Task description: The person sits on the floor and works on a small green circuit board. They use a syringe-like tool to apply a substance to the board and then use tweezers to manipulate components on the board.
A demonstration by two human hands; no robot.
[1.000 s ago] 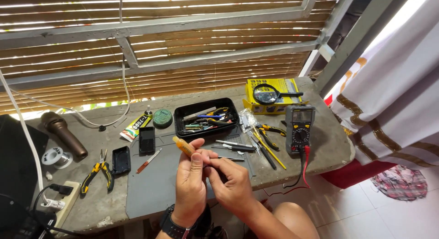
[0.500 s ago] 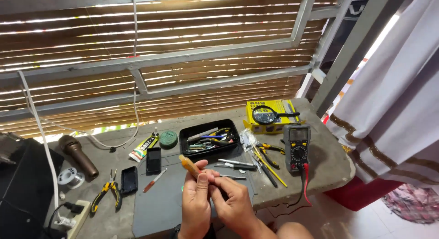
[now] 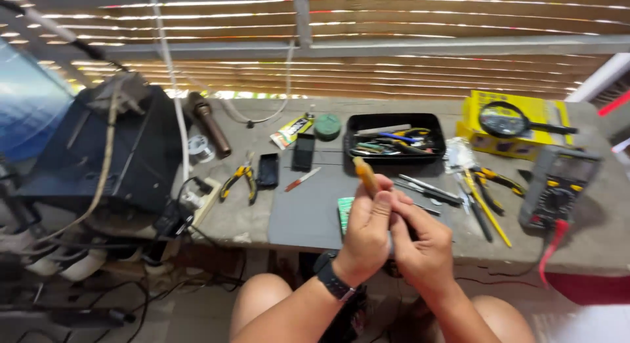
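Left hand (image 3: 369, 230) grips a small amber-handled screwdriver (image 3: 365, 175) upright above the grey work mat (image 3: 305, 215), right hand (image 3: 420, 246) pinching an unseen part against it; a fastening step apparently, calling for steady alignment.

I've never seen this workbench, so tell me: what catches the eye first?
Front and centre, the left hand and right hand meet over a grey mat, the left gripping an orange-handled tool. Behind them sits a black tray of small tools; a multimeter lies far right.
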